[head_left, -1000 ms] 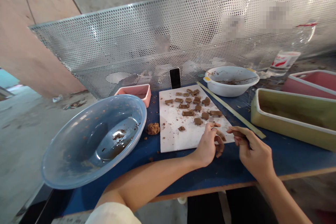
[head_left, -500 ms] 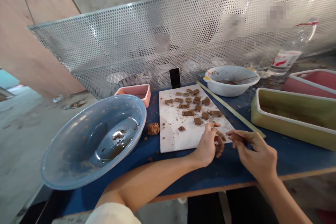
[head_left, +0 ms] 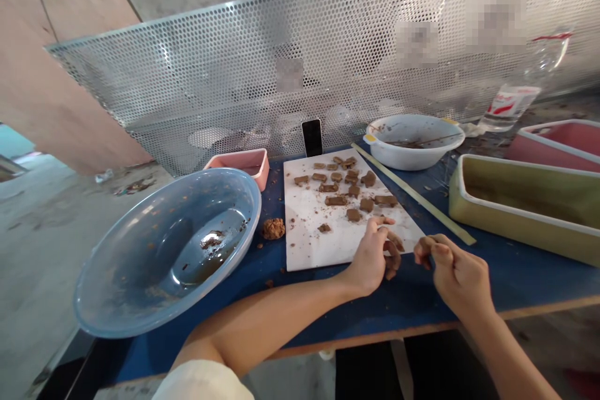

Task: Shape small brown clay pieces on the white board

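My left hand (head_left: 372, 257) hangs over the near right corner of the white board (head_left: 309, 253), its muddy fingers bent and apart with nothing plainly between them. To its right, just past the board's edge, my right hand (head_left: 459, 272) is closed, fingers curled in and thumb pressed against them. Whatever lies inside that hand is hidden. Several small brown clay pieces (head_left: 335, 201), some blocky and some bone-shaped, lie on the board among crumbs. One ragged clay bit (head_left: 324, 228) is nearer me. A rough clay lump (head_left: 272, 229) rests on the blue table (head_left: 328, 319) left of the board.
A large blue basin (head_left: 126, 262) with muddy water stands left. Behind are a pink tray (head_left: 268, 170), a phone (head_left: 312, 137) and a white basin (head_left: 417, 159). A flat strip (head_left: 417, 195) borders the board. Right are a green planter (head_left: 520, 225), a pink planter (head_left: 525, 149) and a bottle (head_left: 509, 106).
My right hand has turned and its fingers have curled further in, slightly away from my left hand. The brown bit seen at its fingertips is now hidden. My left hand has barely moved.
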The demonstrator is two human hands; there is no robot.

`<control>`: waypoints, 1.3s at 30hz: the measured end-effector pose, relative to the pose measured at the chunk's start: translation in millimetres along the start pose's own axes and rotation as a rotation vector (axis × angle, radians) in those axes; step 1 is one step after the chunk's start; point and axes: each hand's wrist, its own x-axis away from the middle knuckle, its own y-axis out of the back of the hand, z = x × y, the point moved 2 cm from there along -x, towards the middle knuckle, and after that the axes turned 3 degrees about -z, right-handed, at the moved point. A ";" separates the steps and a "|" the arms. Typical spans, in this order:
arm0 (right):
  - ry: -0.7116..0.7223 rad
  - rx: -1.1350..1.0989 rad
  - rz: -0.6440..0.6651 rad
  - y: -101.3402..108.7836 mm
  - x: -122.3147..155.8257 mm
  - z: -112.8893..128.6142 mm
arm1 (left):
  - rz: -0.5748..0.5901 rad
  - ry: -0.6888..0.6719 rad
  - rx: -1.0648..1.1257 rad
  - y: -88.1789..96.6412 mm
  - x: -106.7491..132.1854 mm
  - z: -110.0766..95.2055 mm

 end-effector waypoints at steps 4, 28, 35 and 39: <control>0.011 0.009 -0.140 -4.3 -1.4 -5.6 | 0.006 -0.003 -0.007 -0.6 0.6 -1.0; 0.246 0.046 -0.051 -11.0 -9.3 7.3 | 0.089 -0.065 -0.062 2.7 2.6 -7.2; 0.317 0.039 -0.137 -7.1 -12.1 11.9 | 0.030 -0.051 -0.067 0.9 4.3 -8.8; 0.368 0.028 -0.119 -6.8 -12.3 12.2 | 0.056 -0.040 -0.023 0.7 3.2 -6.7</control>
